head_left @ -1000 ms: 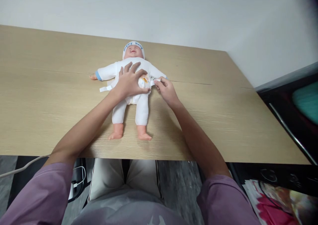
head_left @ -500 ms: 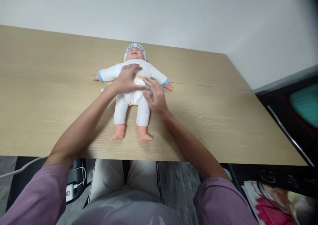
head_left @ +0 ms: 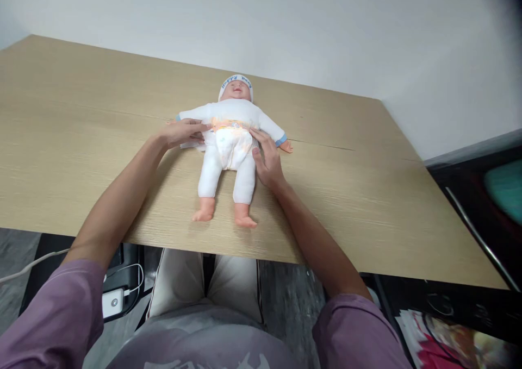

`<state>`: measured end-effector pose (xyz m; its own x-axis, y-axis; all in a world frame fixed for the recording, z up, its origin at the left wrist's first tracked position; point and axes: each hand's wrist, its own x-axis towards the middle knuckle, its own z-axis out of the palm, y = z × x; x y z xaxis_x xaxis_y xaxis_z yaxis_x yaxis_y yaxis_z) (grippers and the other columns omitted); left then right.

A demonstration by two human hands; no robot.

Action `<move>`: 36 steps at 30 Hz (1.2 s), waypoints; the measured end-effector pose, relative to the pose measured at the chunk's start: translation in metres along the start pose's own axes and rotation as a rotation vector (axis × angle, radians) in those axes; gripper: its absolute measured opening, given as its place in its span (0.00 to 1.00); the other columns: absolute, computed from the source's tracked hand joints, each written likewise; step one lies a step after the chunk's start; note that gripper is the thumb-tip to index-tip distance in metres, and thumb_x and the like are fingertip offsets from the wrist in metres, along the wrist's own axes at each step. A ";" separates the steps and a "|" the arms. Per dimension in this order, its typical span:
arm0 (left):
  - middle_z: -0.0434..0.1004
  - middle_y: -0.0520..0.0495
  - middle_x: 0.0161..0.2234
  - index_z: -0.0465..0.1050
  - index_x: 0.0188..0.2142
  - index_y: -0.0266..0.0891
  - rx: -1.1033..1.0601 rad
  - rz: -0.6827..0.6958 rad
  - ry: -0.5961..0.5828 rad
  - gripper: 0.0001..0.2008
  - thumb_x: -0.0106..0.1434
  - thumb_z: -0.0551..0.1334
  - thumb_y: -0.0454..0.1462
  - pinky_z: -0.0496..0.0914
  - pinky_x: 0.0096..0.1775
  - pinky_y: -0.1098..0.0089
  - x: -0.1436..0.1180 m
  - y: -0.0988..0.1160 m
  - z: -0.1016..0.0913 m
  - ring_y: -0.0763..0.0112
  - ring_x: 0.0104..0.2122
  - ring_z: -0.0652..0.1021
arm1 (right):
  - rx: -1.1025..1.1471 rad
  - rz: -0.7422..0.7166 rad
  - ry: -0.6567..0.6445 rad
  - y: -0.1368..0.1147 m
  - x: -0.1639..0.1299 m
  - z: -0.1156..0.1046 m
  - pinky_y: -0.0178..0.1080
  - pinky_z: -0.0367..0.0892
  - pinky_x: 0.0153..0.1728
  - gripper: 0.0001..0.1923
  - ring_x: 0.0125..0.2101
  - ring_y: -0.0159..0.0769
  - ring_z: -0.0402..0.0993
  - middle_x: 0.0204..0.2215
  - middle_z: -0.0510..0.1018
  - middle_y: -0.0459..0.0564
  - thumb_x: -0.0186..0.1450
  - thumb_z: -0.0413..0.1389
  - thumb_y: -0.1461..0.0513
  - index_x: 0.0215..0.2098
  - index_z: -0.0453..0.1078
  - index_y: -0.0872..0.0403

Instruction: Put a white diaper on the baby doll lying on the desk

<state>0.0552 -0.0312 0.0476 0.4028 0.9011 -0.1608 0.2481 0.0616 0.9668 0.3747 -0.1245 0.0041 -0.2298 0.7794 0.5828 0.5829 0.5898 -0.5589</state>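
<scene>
A baby doll (head_left: 236,110) in a white suit with blue cuffs and a printed white cap lies on its back, feet toward me. A white diaper (head_left: 233,143) with an orange patterned waistband covers its lower belly and crotch. My left hand (head_left: 183,133) is at the diaper's left side, its outstretched fingertips touching the waistband edge; its thumb is partly hidden. Below this hand a white side flap (head_left: 192,145) sticks out over the table. My right hand (head_left: 267,157) rests open along the diaper's right edge, fingers stretched over the waistband.
The doll lies on a wooden table (head_left: 346,195) with a seam across it and a pale wall behind. Below the front edge, a white device (head_left: 113,302) with a cable is at left. Colourful packages (head_left: 444,342) and a dark object with a metal bar are at right.
My left hand has moved left from the diaper's middle to its left side, uncovering the orange waistband. My right hand stays at the right edge. The view has shifted slightly.
</scene>
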 end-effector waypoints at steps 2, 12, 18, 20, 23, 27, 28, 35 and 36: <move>0.83 0.43 0.38 0.79 0.37 0.43 -0.044 0.015 0.068 0.20 0.60 0.79 0.53 0.78 0.45 0.60 -0.004 -0.001 0.003 0.62 0.38 0.81 | 0.003 -0.006 -0.001 0.001 0.000 0.000 0.62 0.62 0.80 0.33 0.77 0.51 0.69 0.75 0.76 0.57 0.85 0.41 0.42 0.76 0.70 0.45; 0.83 0.41 0.44 0.74 0.45 0.44 0.417 0.181 0.449 0.16 0.71 0.69 0.52 0.76 0.57 0.55 -0.029 -0.025 0.007 0.55 0.47 0.80 | -0.154 0.077 0.124 -0.027 0.023 -0.010 0.66 0.71 0.70 0.25 0.63 0.58 0.78 0.61 0.82 0.59 0.84 0.47 0.46 0.69 0.74 0.44; 0.81 0.36 0.39 0.71 0.34 0.45 0.802 0.112 0.530 0.18 0.65 0.73 0.52 0.71 0.61 0.42 -0.038 -0.040 0.000 0.38 0.53 0.78 | -0.160 -0.080 -0.042 -0.056 0.079 0.015 0.60 0.74 0.64 0.17 0.54 0.55 0.78 0.49 0.80 0.55 0.84 0.52 0.48 0.61 0.76 0.43; 0.77 0.40 0.32 0.69 0.29 0.45 0.797 0.044 0.439 0.20 0.64 0.74 0.52 0.73 0.53 0.50 -0.038 -0.039 -0.006 0.45 0.44 0.78 | -0.170 -0.122 -0.127 -0.054 0.094 0.032 0.61 0.73 0.64 0.14 0.55 0.56 0.77 0.49 0.80 0.54 0.82 0.56 0.47 0.57 0.78 0.43; 0.73 0.46 0.27 0.69 0.25 0.44 0.656 -0.014 0.361 0.21 0.65 0.73 0.51 0.67 0.42 0.61 -0.039 -0.031 -0.015 0.57 0.33 0.74 | -0.200 -0.111 -0.211 -0.043 0.106 0.053 0.63 0.72 0.64 0.14 0.56 0.59 0.75 0.46 0.80 0.56 0.79 0.62 0.46 0.50 0.79 0.45; 0.69 0.50 0.27 0.69 0.25 0.43 0.282 -0.046 0.352 0.19 0.66 0.71 0.47 0.61 0.36 0.64 -0.038 -0.016 -0.017 0.67 0.28 0.67 | -0.175 -0.062 -0.253 -0.028 0.109 0.063 0.64 0.71 0.63 0.14 0.55 0.61 0.76 0.45 0.81 0.55 0.75 0.67 0.49 0.51 0.79 0.47; 0.68 0.51 0.26 0.68 0.26 0.43 0.178 -0.054 0.340 0.18 0.65 0.71 0.46 0.60 0.35 0.64 -0.037 -0.012 -0.016 0.68 0.27 0.66 | -0.161 -0.057 -0.256 -0.026 0.109 0.064 0.64 0.71 0.63 0.16 0.55 0.61 0.77 0.46 0.82 0.55 0.74 0.68 0.49 0.54 0.79 0.47; 0.70 0.50 0.25 0.73 0.29 0.41 -0.122 -0.073 0.318 0.14 0.59 0.75 0.44 0.57 0.30 0.66 -0.010 0.015 0.013 0.73 0.24 0.65 | -0.162 0.009 -0.258 -0.033 0.109 0.065 0.64 0.71 0.63 0.37 0.59 0.64 0.77 0.57 0.83 0.60 0.71 0.70 0.51 0.73 0.68 0.50; 0.70 0.50 0.25 0.74 0.28 0.41 -0.101 -0.055 0.317 0.15 0.59 0.75 0.45 0.57 0.30 0.66 -0.005 0.018 0.019 0.73 0.24 0.65 | -0.169 0.016 -0.260 -0.035 0.109 0.065 0.64 0.71 0.63 0.38 0.59 0.64 0.76 0.58 0.83 0.61 0.71 0.69 0.52 0.74 0.67 0.51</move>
<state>0.0749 -0.0428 0.0621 0.0932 0.9830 -0.1585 0.1669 0.1415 0.9758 0.2786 -0.0469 0.0487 -0.3986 0.8289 0.3924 0.7043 0.5507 -0.4479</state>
